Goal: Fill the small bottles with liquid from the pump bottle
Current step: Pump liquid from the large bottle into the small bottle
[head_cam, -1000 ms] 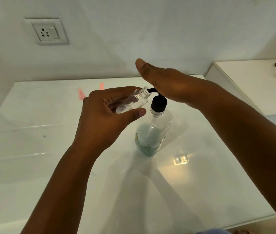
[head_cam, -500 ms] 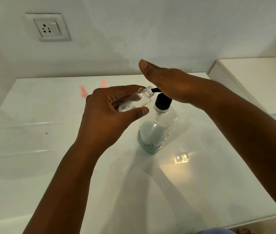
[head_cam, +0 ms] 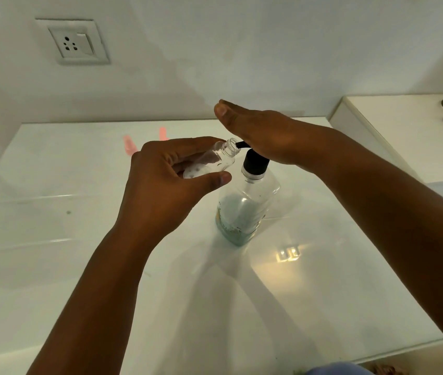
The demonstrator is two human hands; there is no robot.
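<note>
Two hands: left grip (head_cam: 171, 185) pinches small bottle (head_cam: 211, 162); right grip (head_cam: 263, 136) flat, pressing pump bottle (head_cam: 244, 209).

Clear glossy plastic small bottle (head_cam: 209, 163); clear pump bottle (head_cam: 244, 209) w/ matt black pump; glossy white table (head_cam: 52, 239); matt wall (head_cam: 242, 50).

One head-worn camera looks forward and down, close over a white table (head_cam: 52, 266), facing its far edge and the wall (head_cam: 242, 50) behind it.
</note>
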